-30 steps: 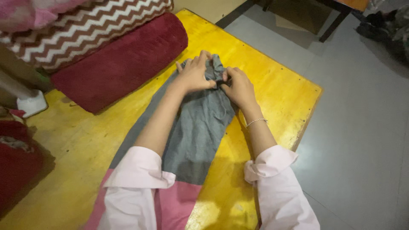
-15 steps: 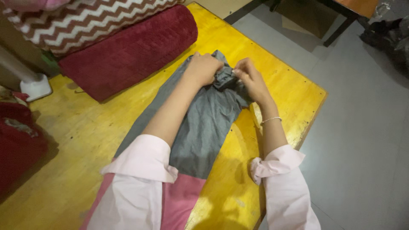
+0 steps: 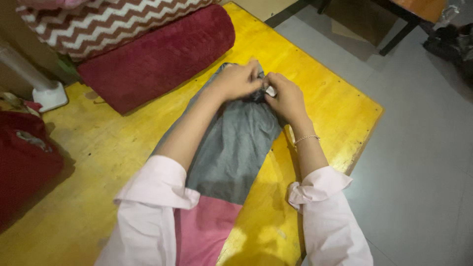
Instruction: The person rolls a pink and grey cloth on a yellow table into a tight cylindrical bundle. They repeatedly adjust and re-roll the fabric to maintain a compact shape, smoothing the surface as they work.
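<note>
A long grey cloth (image 3: pixel 231 148) lies flat on the yellow wooden platform (image 3: pixel 325 98), running away from me. Its near end joins a pink piece of fabric (image 3: pixel 204 229). My left hand (image 3: pixel 236 80) and my right hand (image 3: pixel 286 97) meet at the cloth's far end, both gripping the bunched-up grey fabric there. A small white bit shows between my fingers. I wear pale pink sleeves and a thin bracelet on my right wrist.
A dark red bolster (image 3: pixel 157 56) lies along the platform's far left, with a zigzag-patterned red and white cushion (image 3: pixel 98 22) behind it. A white fan base (image 3: pixel 49 96) and a dark red cushion (image 3: pixel 24 162) sit at the left. Grey floor (image 3: pixel 419 157) lies beyond the platform's right edge.
My hands have drawn closer together over the bunched far end of the grey cloth, and the end has been gathered tighter. The view has shifted slightly.
</note>
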